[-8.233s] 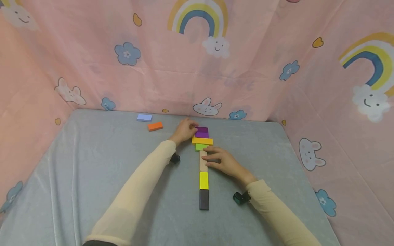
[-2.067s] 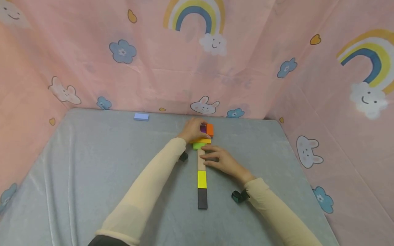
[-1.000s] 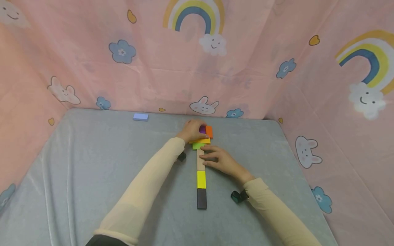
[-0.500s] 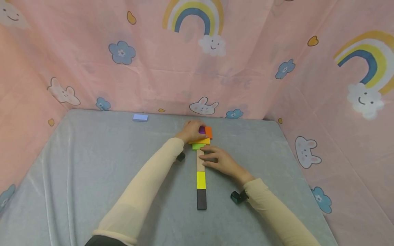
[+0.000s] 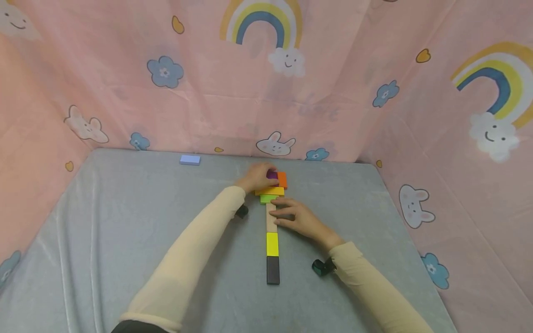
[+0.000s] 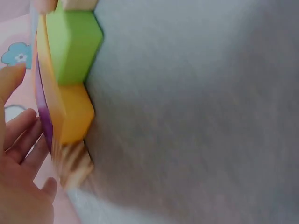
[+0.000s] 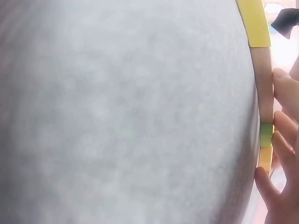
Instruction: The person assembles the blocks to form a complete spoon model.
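My left hand (image 5: 255,177) hovers at the far end of a line of coloured blocks, its thumb and fingers loosely spread over the purple blocks (image 5: 272,175). Against their right side lies an orange block (image 5: 282,180). Nearer come a golden-yellow block (image 5: 269,191) set crosswise, a green block (image 5: 267,199) and a plain wooden block (image 5: 271,217). My right hand (image 5: 307,223) rests its extended fingertips along the wooden block's right side. In the left wrist view, a brown-striped block (image 6: 77,164) shows beside the golden-yellow one; my left hand hides it from the head view.
A yellow block (image 5: 272,244) and a black block (image 5: 273,270) continue the line towards me. One light blue block (image 5: 189,160) lies at the back left of the grey cloth-covered table (image 5: 137,222). A pink patterned curtain (image 5: 208,115) stands behind the table's back edge.
The orange block has gone from the back left to the right side of the purple blocks. My left hand has just drawn back slightly left from it. My right hand has stayed put.
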`<control>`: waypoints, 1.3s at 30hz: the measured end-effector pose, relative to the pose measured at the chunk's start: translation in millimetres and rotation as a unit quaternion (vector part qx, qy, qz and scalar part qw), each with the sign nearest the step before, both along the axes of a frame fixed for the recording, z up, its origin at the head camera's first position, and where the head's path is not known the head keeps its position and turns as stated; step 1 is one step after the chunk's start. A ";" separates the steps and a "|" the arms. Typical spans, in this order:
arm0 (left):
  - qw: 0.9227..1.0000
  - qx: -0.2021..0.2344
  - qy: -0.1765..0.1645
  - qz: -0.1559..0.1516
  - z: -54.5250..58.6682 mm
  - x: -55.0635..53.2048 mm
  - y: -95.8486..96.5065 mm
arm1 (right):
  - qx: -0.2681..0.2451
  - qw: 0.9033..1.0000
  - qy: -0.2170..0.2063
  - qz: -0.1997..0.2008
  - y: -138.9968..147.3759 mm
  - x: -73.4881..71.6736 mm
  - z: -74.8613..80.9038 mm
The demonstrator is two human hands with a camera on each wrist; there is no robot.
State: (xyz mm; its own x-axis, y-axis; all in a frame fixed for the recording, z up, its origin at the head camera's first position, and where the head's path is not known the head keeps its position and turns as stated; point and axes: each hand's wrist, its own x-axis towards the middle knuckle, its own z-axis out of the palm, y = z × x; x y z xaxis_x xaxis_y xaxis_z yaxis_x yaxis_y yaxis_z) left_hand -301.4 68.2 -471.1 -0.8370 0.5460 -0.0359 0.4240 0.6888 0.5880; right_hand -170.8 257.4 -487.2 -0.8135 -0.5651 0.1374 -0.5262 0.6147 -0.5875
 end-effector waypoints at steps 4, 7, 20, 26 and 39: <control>0.999 0.043 -0.021 0.016 -0.2 -2.5 -14.2 | -0.001 1.000 0.002 -0.002 0.2 -0.3 -1.2; 0.997 0.064 -0.023 0.018 1.9 -3.9 -28.7 | -0.001 1.000 -0.010 -0.008 0.5 -0.3 -1.6; 0.995 0.095 0.002 0.031 18.1 1.8 -102.7 | 0.007 0.999 -0.031 -0.023 0.1 0.6 -1.6; 0.993 0.091 0.032 0.062 17.5 2.2 -143.8 | 0.011 0.999 -0.029 -0.021 0.1 0.1 -1.7; 0.972 0.154 0.048 0.171 -0.8 -8.0 -222.7 | 0.006 1.000 -0.026 -0.015 -0.1 -1.0 -2.4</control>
State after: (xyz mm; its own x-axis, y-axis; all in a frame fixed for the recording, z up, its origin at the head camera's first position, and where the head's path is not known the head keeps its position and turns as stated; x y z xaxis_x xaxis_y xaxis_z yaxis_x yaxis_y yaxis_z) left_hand -309.4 -154.5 -471.8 -0.9630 0.2075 0.1719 0.2639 0.5969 0.7577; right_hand -171.8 257.2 -489.7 -0.8362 -0.5413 0.0883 -0.4763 0.6368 -0.6063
